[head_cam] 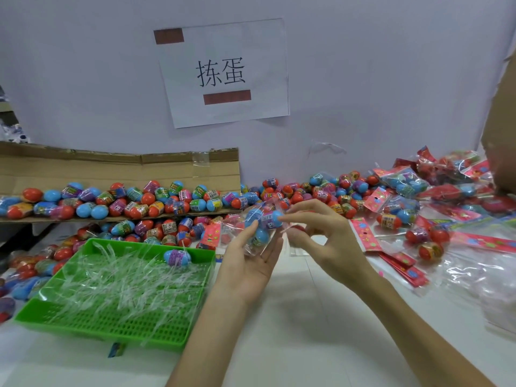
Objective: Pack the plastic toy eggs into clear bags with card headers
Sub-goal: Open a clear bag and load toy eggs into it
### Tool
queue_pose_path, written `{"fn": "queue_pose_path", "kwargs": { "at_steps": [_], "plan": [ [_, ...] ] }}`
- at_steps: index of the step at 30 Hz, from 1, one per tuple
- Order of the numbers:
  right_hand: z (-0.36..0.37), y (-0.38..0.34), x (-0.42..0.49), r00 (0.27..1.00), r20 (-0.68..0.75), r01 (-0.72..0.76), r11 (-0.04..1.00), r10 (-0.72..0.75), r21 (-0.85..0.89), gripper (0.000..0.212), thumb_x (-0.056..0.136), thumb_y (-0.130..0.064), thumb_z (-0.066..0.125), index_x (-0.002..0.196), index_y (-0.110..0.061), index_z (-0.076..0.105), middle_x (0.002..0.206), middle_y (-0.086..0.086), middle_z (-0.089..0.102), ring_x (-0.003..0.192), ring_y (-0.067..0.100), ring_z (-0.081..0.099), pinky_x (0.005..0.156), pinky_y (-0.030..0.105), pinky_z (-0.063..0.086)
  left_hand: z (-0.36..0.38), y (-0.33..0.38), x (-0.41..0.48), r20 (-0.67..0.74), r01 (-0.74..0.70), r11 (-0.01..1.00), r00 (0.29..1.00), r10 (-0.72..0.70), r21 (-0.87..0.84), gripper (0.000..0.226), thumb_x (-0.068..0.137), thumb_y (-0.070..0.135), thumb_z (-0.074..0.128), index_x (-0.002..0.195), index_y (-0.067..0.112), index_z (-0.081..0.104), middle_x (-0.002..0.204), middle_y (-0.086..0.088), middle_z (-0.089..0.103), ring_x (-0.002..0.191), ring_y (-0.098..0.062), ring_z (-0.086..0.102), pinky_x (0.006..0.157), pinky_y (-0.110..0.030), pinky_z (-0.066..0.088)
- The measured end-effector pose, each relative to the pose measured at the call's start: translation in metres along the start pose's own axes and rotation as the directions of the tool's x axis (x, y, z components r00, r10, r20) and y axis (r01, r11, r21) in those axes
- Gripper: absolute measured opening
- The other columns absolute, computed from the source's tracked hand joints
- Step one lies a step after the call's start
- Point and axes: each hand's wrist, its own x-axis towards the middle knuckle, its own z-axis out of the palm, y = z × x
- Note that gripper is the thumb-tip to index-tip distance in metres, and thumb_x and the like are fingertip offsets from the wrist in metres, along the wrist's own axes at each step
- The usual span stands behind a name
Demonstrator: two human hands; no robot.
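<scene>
Filled bag held between both hands.
The left hand (249,262) cups the clear bag (258,247), thumb pressing on the blue eggs (262,236) inside; its mouth seems to point right, where the right hand (321,233) pinches the edge with thumb and forefinger, other fingers spread.

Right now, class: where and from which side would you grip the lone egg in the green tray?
Probably from above, pinching the egg across its purple-banded middle: it lies on its side atop clear strips by the far rim of the green tray, top exposed.
</scene>
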Motion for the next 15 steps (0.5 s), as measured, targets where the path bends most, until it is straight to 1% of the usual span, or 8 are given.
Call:
{"fn": "queue_pose_path", "kwargs": {
  "at_steps": [2,3,4,6,8,10,12,15],
  "plan": [
    [-0.0015,-0.0008,0.0017,0.994,-0.101,-0.032,0.999,0.035,0.037,0.017,0.093,-0.009,0.071,0.105,-0.018,0.080,0.105,-0.002,0.064,0.088,0.018,0.066,0.067,0.037,0.059,0.0002,0.0011,-0.0004,-0.017,-0.007,1.000,1.000,0.006,-0.013,0.057,0.076,0.014,0.076,0.131,0.001,0.066,0.119,-0.022,0.073,0.091,-0.029,0.078,0.074,-0.034,0.065],
    [-0.0028,-0.0008,0.0028,0.987,-0.148,-0.051,0.997,0.060,0.063,0.015,0.093,-0.008,0.071,0.103,-0.017,0.079,0.103,-0.001,0.065,0.086,0.018,0.068,0.069,0.038,0.060,0.0002,0.0014,-0.0007,-0.021,-0.009,1.000,1.000,0.009,-0.010,0.056,0.076,0.014,0.076,0.129,0.001,0.067,0.118,-0.023,0.074,0.091,-0.030,0.078,0.072,-0.034,0.066],
    [-0.0042,-0.0009,0.0037,0.979,-0.186,-0.069,0.993,0.085,0.092,0.013,0.093,-0.009,0.072,0.102,-0.016,0.078,0.103,0.000,0.066,0.086,0.018,0.069,0.072,0.038,0.061,0.0007,0.0013,-0.0012,-0.023,-0.009,1.000,1.000,0.009,-0.003,0.054,0.076,0.014,0.077,0.128,0.001,0.067,0.117,-0.023,0.074,0.091,-0.031,0.078,0.071,-0.035,0.066],
    [-0.0067,-0.0020,0.0054,0.963,-0.237,-0.097,0.986,0.126,0.133,0.014,0.092,-0.016,0.073,0.106,-0.018,0.074,0.107,0.002,0.068,0.093,0.017,0.071,0.080,0.034,0.062,0.0023,0.0001,-0.0023,-0.022,0.001,1.000,1.000,-0.001,0.016,0.050,0.075,0.013,0.078,0.123,0.002,0.069,0.115,-0.024,0.074,0.093,-0.033,0.078,0.070,-0.037,0.066],
    [-0.0077,-0.0035,0.0062,0.956,-0.255,-0.101,0.981,0.141,0.165,0.019,0.089,-0.023,0.073,0.107,-0.022,0.072,0.109,0.001,0.071,0.098,0.013,0.072,0.082,0.026,0.061,0.0037,-0.0020,-0.0030,-0.016,0.014,0.999,1.000,-0.013,0.039,0.046,0.077,0.012,0.078,0.121,0.004,0.069,0.116,-0.025,0.074,0.095,-0.035,0.077,0.073,-0.039,0.066],
    [-0.0068,-0.0044,0.0062,0.959,-0.250,-0.093,0.980,0.136,0.174,0.017,0.087,-0.021,0.075,0.104,-0.025,0.071,0.107,-0.002,0.072,0.097,0.008,0.072,0.079,0.019,0.058,0.0045,-0.0039,-0.0037,-0.004,0.029,0.998,1.000,-0.029,0.059,0.042,0.084,0.012,0.075,0.125,0.005,0.068,0.118,-0.025,0.073,0.097,-0.036,0.077,0.076,-0.040,0.065],
    [-0.0050,-0.0030,0.0056,0.962,-0.238,-0.099,0.983,0.134,0.154,0.017,0.088,-0.015,0.076,0.101,-0.025,0.071,0.103,-0.008,0.073,0.097,0.005,0.070,0.078,0.016,0.057,0.0046,-0.0054,-0.0044,0.013,0.040,0.996,0.999,-0.042,0.079,0.041,0.087,0.012,0.073,0.127,0.005,0.067,0.119,-0.024,0.073,0.097,-0.036,0.077,0.079,-0.041,0.065],
    [-0.0045,-0.0008,0.0049,0.959,-0.250,-0.101,0.986,0.131,0.129,0.017,0.086,-0.016,0.078,0.099,-0.026,0.074,0.098,-0.015,0.075,0.096,0.003,0.071,0.080,0.014,0.055,0.0049,-0.0065,-0.0055,0.030,0.048,0.995,0.998,-0.051,0.091,0.042,0.088,0.011,0.073,0.129,0.003,0.065,0.120,-0.025,0.072,0.100,-0.036,0.076,0.080,-0.040,0.065]
  ]
}}
